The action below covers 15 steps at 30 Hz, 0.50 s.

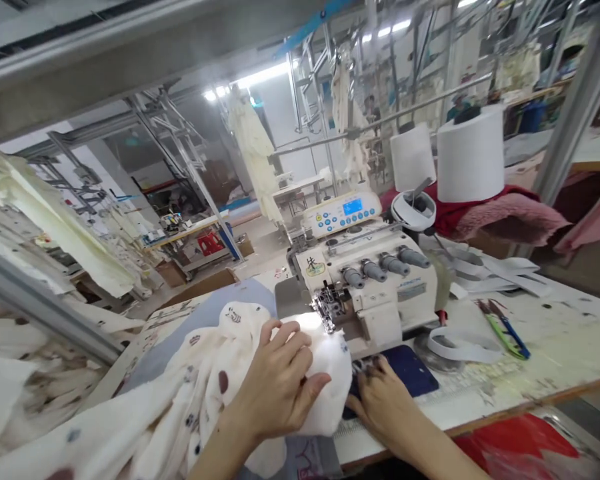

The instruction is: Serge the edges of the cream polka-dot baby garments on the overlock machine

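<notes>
Fabric [200,373] lies under left hand [280,387], right hand [380,403] beside sewing machine [375,280].

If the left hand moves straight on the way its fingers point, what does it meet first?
Most likely the presser foot of the sewing machine; the left hand lies flat on the white fabric just before it, though depth is unclear.

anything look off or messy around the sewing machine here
Nothing really stands out. The left hand presses the white printed fabric at the overlock machine; the right hand rests beside it. White tape strips and snips lie loose on the stained table.
</notes>
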### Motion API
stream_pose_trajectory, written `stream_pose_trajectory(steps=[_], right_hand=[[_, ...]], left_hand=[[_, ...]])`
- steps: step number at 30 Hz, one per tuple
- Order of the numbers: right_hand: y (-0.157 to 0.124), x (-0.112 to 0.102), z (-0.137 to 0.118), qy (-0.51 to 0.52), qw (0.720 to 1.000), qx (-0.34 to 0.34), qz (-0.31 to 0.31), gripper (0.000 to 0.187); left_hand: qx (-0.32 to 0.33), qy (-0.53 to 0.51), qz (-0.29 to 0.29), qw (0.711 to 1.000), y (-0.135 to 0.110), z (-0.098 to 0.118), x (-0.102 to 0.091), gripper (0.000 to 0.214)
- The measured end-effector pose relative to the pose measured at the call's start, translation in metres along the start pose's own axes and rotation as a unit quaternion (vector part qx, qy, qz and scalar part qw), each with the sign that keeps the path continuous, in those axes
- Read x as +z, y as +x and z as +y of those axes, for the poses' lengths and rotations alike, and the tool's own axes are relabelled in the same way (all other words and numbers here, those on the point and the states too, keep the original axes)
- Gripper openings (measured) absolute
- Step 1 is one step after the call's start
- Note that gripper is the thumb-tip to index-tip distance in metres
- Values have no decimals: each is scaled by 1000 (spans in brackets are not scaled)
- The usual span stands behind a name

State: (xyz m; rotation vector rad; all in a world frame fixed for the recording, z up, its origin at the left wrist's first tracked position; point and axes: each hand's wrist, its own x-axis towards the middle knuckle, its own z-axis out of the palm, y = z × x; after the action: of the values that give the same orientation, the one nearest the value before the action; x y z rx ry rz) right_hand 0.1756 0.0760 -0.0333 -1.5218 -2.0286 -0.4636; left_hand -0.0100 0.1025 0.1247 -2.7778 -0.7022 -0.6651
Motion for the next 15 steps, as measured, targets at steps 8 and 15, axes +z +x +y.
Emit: stream_pose_trajectory(steps=[8,15], right_hand=[[-8,-31,21,58,995,-61,50,42],[-13,-67,163,37,986,27,162,56]], left_hand=[[-3,-18,-12,1000,10,2,0,16],[5,-51,10,999,9,19,-4,9]])
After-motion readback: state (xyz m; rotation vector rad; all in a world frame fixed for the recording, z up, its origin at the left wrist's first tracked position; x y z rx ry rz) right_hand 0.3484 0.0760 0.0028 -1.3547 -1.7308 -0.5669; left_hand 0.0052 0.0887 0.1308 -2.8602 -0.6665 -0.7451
